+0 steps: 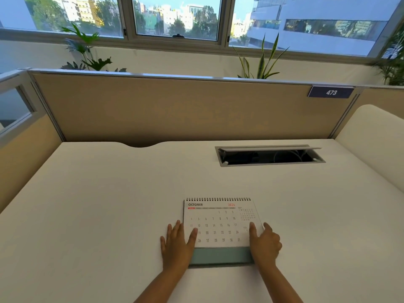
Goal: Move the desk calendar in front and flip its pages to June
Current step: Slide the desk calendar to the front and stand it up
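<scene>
Two hands flank calendar (219, 224) at 6 o'clock on white desk (109, 193), near front edge. Calendar stands tilted on teal base, spiral binding on top, page reads OCTOBER. Left hand (178, 246) at its 8 o'clock, fingers spread, thumb on page. Right hand (265, 242) at its 4 o'clock, thumb on page, fingers curled behind edge. Both loosely clasp calendar sides. Open cable tray (270, 156) at 1 o'clock, well apart.
</scene>
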The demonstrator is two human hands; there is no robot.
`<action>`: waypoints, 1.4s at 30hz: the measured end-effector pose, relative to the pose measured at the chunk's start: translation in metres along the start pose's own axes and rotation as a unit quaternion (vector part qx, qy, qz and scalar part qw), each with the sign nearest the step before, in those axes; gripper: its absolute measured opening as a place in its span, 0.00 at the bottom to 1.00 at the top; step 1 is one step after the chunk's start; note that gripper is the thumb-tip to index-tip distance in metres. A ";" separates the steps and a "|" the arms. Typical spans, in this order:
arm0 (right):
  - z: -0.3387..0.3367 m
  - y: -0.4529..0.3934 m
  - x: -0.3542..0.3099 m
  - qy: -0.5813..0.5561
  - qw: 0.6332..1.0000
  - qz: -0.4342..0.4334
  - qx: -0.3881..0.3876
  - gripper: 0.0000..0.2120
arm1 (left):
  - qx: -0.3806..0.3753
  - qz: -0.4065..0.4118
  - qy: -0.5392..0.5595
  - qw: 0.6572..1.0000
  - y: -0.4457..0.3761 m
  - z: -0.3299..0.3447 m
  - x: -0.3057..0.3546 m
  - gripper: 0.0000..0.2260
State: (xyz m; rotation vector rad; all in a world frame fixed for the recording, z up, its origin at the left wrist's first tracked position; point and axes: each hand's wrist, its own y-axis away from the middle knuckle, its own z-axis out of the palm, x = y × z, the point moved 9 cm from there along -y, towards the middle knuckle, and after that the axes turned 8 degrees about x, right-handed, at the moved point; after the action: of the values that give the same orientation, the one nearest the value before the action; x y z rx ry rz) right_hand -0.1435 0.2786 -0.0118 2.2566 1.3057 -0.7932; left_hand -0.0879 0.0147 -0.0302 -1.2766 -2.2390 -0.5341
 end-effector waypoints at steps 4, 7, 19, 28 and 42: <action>-0.003 -0.003 -0.005 -0.086 0.996 0.028 0.003 0.30 | -0.010 -0.072 0.134 0.988 -0.006 -0.009 -0.002 0.29; 0.000 -0.004 -0.017 -0.166 0.986 0.003 -0.001 0.33 | 0.019 -0.099 0.285 0.953 -0.007 -0.026 0.000 0.33; -0.020 0.011 -0.087 -0.347 0.928 -0.111 -0.074 0.18 | 0.103 -0.082 0.465 0.875 -0.003 -0.086 0.013 0.18; -0.011 0.019 -0.084 -0.375 0.912 -0.126 -0.109 0.22 | 0.088 -0.057 0.470 0.876 -0.002 -0.101 0.015 0.14; 0.010 0.031 -0.063 -0.313 0.924 -0.140 -0.171 0.32 | 0.060 -0.015 0.399 0.915 0.004 -0.067 -0.009 0.14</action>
State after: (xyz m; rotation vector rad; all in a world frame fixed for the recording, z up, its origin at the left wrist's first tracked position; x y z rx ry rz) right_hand -0.1441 0.2172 0.0243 1.3896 1.3199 -1.1580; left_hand -0.0649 -0.0266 0.0180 -0.7540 -1.5658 -0.7491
